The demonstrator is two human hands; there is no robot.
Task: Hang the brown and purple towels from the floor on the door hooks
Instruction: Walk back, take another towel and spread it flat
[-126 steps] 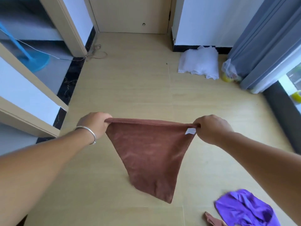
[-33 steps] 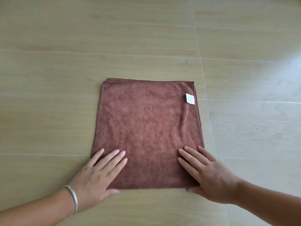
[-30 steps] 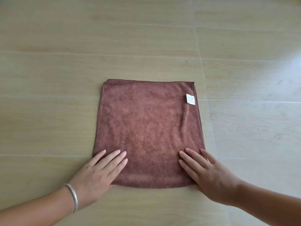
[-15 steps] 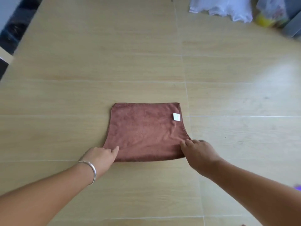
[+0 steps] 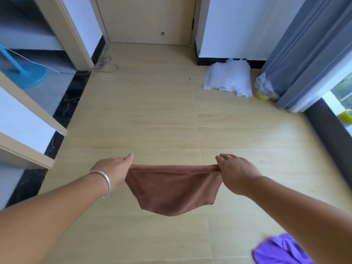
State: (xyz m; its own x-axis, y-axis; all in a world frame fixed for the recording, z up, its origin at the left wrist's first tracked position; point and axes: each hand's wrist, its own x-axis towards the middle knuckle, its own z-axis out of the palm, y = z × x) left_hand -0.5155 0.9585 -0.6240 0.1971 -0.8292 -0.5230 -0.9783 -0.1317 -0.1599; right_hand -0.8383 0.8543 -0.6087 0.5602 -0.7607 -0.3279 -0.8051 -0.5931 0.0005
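The brown towel (image 5: 174,189), folded in half, hangs in the air between my hands above the wooden floor. My left hand (image 5: 114,169) pinches its left end and my right hand (image 5: 235,171) pinches its right end, stretching the folded edge taut. The purple towel (image 5: 280,250) lies crumpled on the floor at the bottom right, partly behind my right forearm. A closed wooden door (image 5: 146,20) stands at the far end of the room. No hooks show in this view.
A white cloth pile (image 5: 227,78) and a plastic bag (image 5: 263,87) lie by the far right wall beside grey curtains (image 5: 308,50). An open doorway on the left shows a blue fan base (image 5: 26,76). A cord (image 5: 104,68) lies on the floor near it.
The brown towel lay flat on the floor under my palms; I folded it over, gripped both ends and lifted it off the floor. My view rose toward the door.
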